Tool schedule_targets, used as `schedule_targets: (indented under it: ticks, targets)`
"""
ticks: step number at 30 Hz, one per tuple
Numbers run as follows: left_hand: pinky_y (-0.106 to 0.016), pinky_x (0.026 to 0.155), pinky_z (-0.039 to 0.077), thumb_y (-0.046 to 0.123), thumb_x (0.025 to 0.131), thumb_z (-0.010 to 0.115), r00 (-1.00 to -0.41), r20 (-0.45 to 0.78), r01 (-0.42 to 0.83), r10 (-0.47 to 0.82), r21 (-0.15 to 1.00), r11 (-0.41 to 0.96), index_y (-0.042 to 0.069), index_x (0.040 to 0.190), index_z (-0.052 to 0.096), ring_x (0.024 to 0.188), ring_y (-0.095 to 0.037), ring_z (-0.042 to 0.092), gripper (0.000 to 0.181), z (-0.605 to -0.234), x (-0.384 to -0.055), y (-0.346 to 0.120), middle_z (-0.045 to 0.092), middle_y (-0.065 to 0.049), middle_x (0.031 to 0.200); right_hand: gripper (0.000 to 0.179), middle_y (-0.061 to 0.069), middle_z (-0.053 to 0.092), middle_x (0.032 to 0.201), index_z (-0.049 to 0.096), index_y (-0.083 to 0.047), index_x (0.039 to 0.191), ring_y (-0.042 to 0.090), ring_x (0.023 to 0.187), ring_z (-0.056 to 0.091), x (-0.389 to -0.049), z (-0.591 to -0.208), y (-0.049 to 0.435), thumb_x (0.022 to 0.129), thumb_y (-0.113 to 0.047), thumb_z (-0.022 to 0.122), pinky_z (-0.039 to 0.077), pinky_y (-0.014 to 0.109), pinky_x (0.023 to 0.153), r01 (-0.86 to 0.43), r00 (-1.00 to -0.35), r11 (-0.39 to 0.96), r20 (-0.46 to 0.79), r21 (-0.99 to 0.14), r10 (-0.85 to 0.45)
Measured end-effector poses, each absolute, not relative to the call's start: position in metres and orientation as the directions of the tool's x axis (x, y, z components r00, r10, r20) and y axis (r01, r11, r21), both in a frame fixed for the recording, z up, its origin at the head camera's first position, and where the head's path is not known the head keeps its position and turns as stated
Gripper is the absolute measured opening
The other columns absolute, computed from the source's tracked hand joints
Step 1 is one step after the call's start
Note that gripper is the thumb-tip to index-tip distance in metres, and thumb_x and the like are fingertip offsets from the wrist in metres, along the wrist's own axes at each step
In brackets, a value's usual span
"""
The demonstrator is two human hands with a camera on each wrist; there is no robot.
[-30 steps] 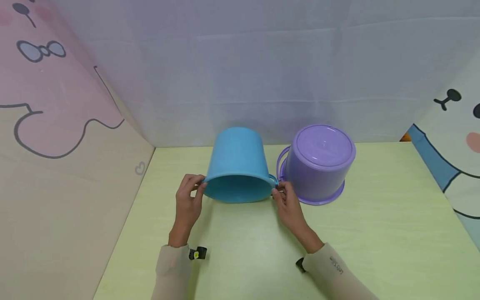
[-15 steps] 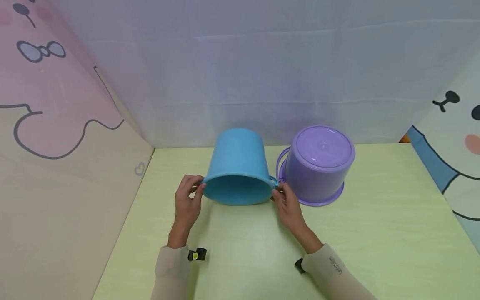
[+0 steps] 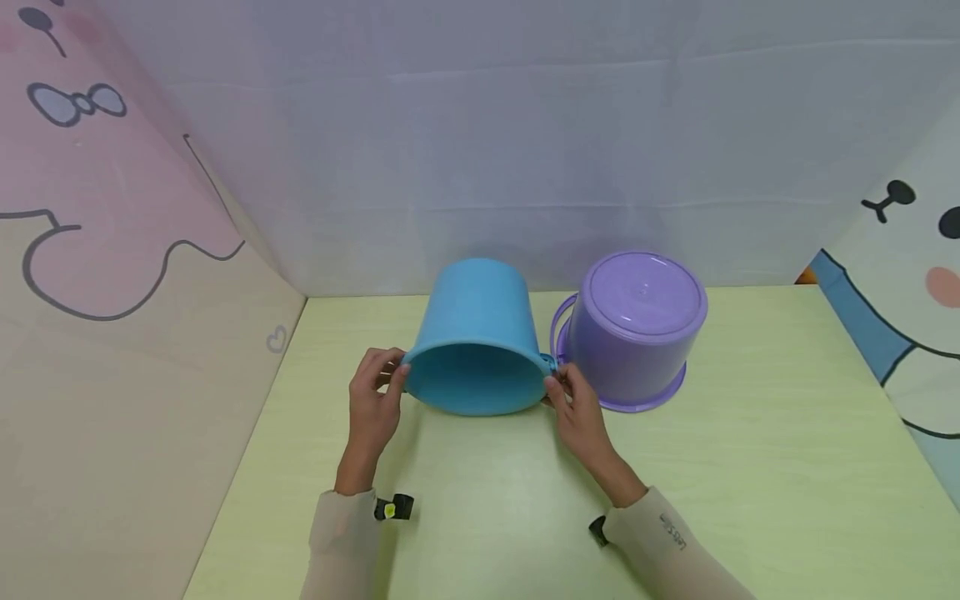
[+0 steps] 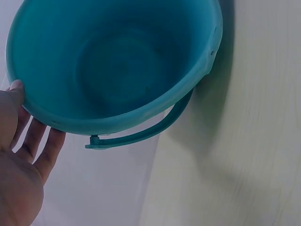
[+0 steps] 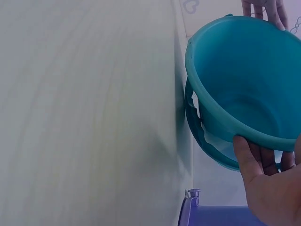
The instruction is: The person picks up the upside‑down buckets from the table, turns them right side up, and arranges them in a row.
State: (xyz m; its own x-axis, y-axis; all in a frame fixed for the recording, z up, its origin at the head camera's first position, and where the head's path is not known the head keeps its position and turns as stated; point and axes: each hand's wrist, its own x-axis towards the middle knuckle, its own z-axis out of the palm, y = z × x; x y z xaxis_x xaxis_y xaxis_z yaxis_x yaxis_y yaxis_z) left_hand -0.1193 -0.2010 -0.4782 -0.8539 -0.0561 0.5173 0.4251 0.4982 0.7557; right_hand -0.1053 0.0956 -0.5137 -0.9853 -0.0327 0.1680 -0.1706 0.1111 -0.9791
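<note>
A blue plastic bucket (image 3: 480,304) is tilted on its side in the head view, its mouth facing the person and its base toward the back. At the left of its rim, my left hand (image 3: 375,404) pinches the edge between thumb and fingers. The opposite side of the rim is gripped by my right hand (image 3: 581,421), close to where the handle joins. In the left wrist view the bucket's inside (image 4: 117,66) shows bare walls and base, and its handle (image 4: 146,134) hangs against the outer wall.
Just right of the blue bucket, a purple bucket (image 3: 637,333) stands upside down on the pale green table (image 3: 480,500), its handle at its left side. A white cloth wall (image 3: 480,150) rises behind. Cartoon-printed panels (image 3: 135,350) flank the table.
The blue bucket has tipped slightly, so more of its mouth faces the person and its lower rim sits a little nearer. Both hands keep their hold; the purple bucket stays in place.
</note>
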Motion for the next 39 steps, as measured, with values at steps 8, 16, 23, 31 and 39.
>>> schedule_targets:
  ticks: [8, 16, 23, 31, 39]
  targets:
    - [-0.018, 0.076, 0.053, -0.005, 0.101, 0.066, -0.86, 0.507, 0.422, -0.057, 0.77, 0.478, -0.002, 0.116, 0.07, 0.09, -0.007, 0.06, 0.016, -0.477, -0.12, -0.198, 0.064, -0.017, 0.104, 0.014, 0.022, 0.057, 0.099, 0.051, 0.006, 0.104, 0.044, 0.111, 0.068, -0.106, -0.508, 0.099, 0.111, -0.006, 0.051, 0.064, 0.044, 0.085, -0.155, -0.988, 0.132, 0.154, -0.979, -0.017]
    - [-0.018, 0.073, 0.05, -0.005, 0.102, 0.064, -0.866, 0.494, 0.413, -0.075, 0.792, 0.449, -0.003, 0.117, 0.07, 0.088, -0.008, 0.056, 0.016, -0.477, -0.122, -0.195, 0.064, -0.017, 0.104, 0.015, 0.024, 0.06, 0.099, 0.052, 0.006, 0.102, 0.042, 0.108, 0.069, -0.108, -0.505, 0.1, 0.111, -0.006, 0.051, 0.063, 0.03, 0.079, -0.172, -0.985, 0.122, 0.173, -0.977, -0.002]
    - [-0.017, 0.068, 0.047, -0.003, 0.103, 0.064, -0.875, 0.476, 0.398, -0.087, 0.811, 0.429, -0.002, 0.118, 0.07, 0.084, -0.013, 0.053, 0.016, -0.475, -0.123, -0.193, 0.063, -0.017, 0.103, 0.017, 0.021, 0.059, 0.092, 0.054, 0.005, 0.099, 0.03, 0.094, 0.069, -0.11, -0.503, 0.1, 0.111, -0.007, 0.052, 0.063, 0.033, 0.074, -0.192, -0.98, 0.153, 0.199, -0.969, 0.031]
    - [-0.019, 0.067, 0.046, 0.0, 0.105, 0.063, -0.892, 0.441, 0.363, -0.098, 0.829, 0.425, -0.001, 0.12, 0.07, 0.083, -0.016, 0.051, 0.017, -0.475, -0.125, -0.192, 0.062, -0.015, 0.102, 0.018, 0.016, 0.056, 0.087, 0.054, 0.004, 0.099, 0.019, 0.083, 0.066, -0.111, -0.502, 0.099, 0.112, -0.008, 0.05, 0.062, 0.034, 0.073, -0.193, -0.978, 0.173, 0.205, -0.966, 0.049]
    - [-0.019, 0.067, 0.046, 0.001, 0.106, 0.062, -0.9, 0.418, 0.336, -0.122, 0.845, 0.417, -0.001, 0.121, 0.069, 0.084, -0.015, 0.052, 0.017, -0.474, -0.126, -0.192, 0.061, -0.014, 0.103, 0.017, 0.016, 0.053, 0.087, 0.054, 0.006, 0.101, 0.013, 0.083, 0.064, -0.108, -0.501, 0.097, 0.112, -0.006, 0.051, 0.061, 0.029, 0.075, -0.16, -0.986, 0.119, 0.165, -0.98, 0.036]
